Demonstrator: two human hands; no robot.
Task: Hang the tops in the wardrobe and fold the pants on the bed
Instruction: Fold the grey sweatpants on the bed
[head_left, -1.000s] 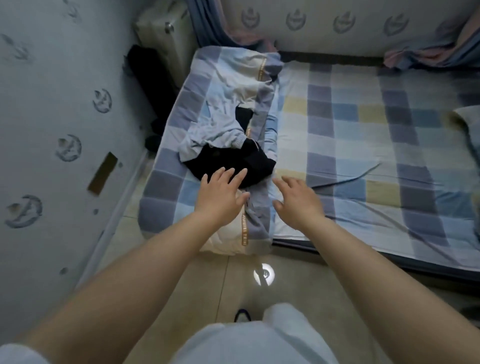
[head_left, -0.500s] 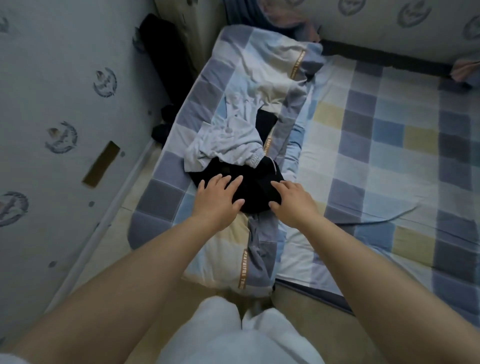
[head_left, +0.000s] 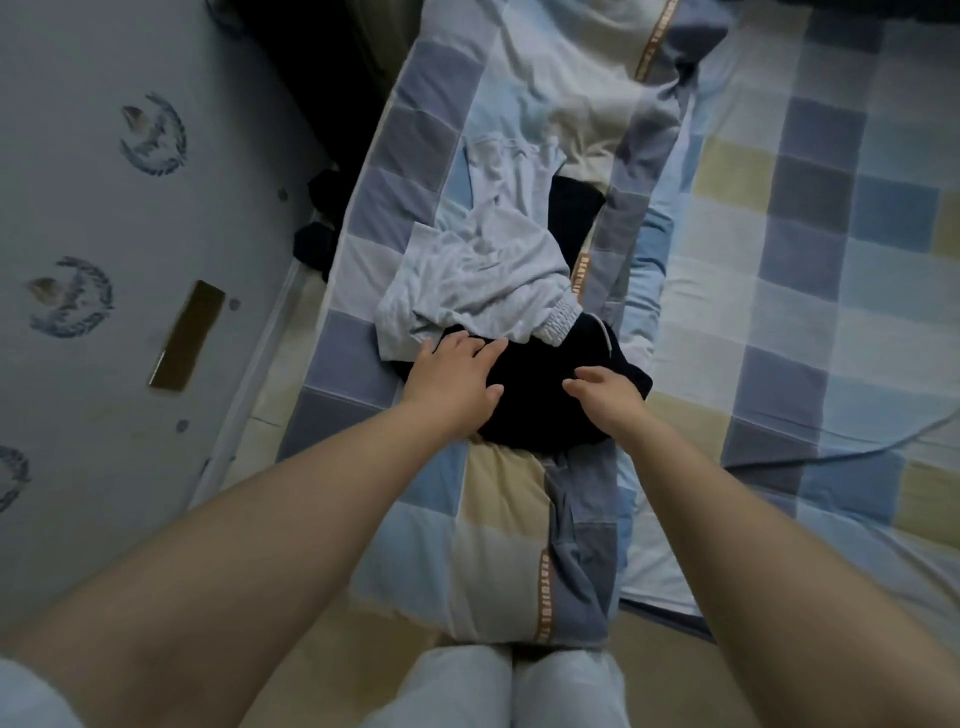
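Resting both hands on a black garment (head_left: 540, 395) bunched on the quilt (head_left: 498, 519).

Bunched in a heap, the black garment shows no clear long axis or heading. The left hand (head_left: 452, 387) lies flat on its left part, fingers straight and spread; the right hand (head_left: 605, 397) touches its right part, fingers bent down into the cloth, whether pinching it I cannot tell. Just beyond the left fingertips, a grey garment (head_left: 478, 270) overlaps the black one, elastic cuff toward the right. Right of the hands spreads a checked sheet (head_left: 831, 260); left stands a patterned wall (head_left: 130, 260).
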